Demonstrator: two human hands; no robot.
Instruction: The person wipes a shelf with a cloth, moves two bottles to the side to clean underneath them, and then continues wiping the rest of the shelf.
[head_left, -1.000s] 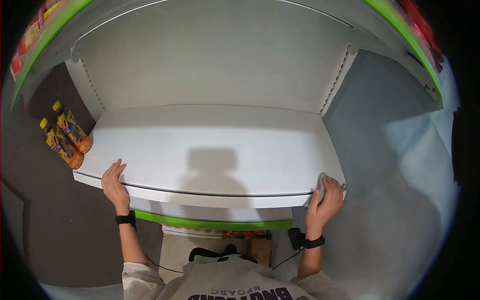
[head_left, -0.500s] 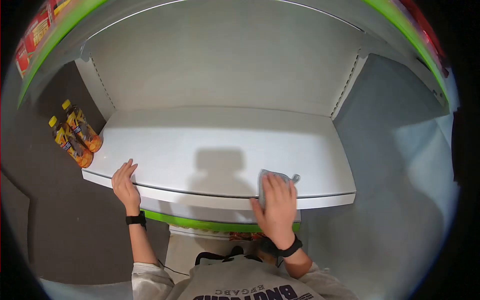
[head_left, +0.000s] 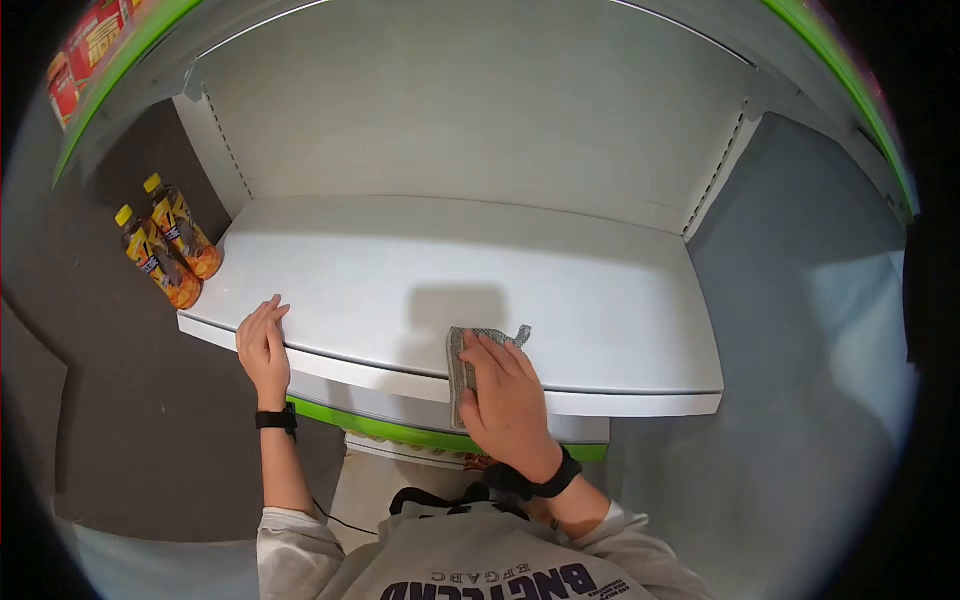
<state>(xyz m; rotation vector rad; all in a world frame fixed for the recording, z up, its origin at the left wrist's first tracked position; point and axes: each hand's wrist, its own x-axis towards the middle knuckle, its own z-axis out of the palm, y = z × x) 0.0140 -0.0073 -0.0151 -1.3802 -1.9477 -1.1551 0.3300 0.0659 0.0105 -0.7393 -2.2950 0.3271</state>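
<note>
The right hand (head_left: 505,395) is pressing flat, fingers spread, on a grey cloth (head_left: 462,372) at the white shelf's (head_left: 600,300) front edge, about 6 o'clock. The left hand (head_left: 264,345) is resting open at 8 o'clock. Wiping looks under way; the unwiped back surface seems next.
</note>
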